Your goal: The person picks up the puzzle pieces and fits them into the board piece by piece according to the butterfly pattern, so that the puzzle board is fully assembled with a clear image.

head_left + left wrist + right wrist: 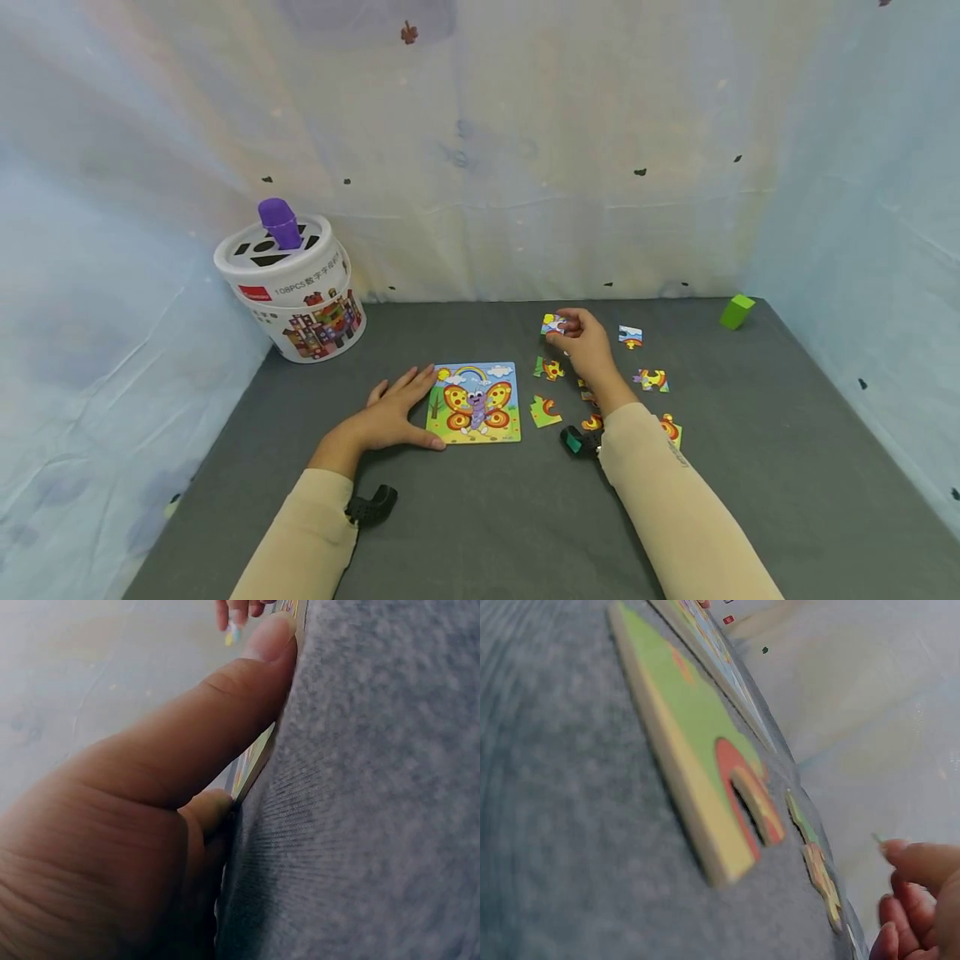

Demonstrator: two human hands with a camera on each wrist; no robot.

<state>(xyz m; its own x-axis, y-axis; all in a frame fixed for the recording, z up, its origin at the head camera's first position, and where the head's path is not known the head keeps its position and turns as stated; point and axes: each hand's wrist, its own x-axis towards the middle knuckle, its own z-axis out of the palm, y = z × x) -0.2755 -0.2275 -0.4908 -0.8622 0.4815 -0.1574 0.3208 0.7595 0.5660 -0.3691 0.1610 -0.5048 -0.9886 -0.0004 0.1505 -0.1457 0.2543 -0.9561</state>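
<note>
A square puzzle board (474,402) printed with a purple butterfly and a rainbow lies on the dark cloth. My left hand (390,412) rests at its left edge, thumb by the lower corner and fingers spread toward the upper one. In the left wrist view the thumb (240,694) lies along the board's edge. Beyond the board to the right, my right hand (588,346) pinches a puzzle piece (552,324) with blue, yellow and white on it. Only a sliver of that piece shows in the right wrist view, at the fingertips.
Several loose pieces lie right of the board, among them a green one with a red curve (544,412), a green-and-orange one (549,367) and a blue one (630,336). A white bucket (300,292) with a purple block (278,223) stands back left, a green block (737,312) back right.
</note>
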